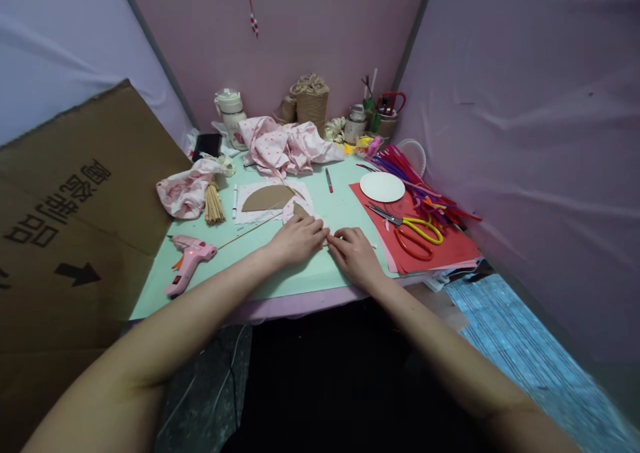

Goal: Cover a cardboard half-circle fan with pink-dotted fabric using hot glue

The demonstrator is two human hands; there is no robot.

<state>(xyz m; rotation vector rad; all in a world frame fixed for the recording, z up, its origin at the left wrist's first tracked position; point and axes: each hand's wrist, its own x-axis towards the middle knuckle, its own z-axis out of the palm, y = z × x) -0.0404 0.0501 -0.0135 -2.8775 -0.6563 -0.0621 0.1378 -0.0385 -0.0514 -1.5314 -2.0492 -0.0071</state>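
Note:
My left hand [300, 238] lies over a small piece of pink dotted fabric [289, 211], its fingers curled down onto it. A bit of brown cardboard [300, 210] shows on that fabric just beyond my knuckles. Beside it, my right hand [354, 254] has thumb and fingertips closed on the fabric's near right edge, almost touching my left fingertips. Most of the fabric is hidden under my hands. Behind them a brown cardboard half-circle [267, 198] rests on a white sheet [245, 218]. A thin stick [245, 231] runs out to the left.
A pink glue gun [193, 259] lies at left, near a bundle of sticks [214, 203]. Scissors [407, 226] and a white disc [383, 187] rest on red sheets [440, 256] at right. Crumpled dotted fabric [285, 147] and a twine spool [313, 103] stand behind. A large carton [75, 219] borders the left.

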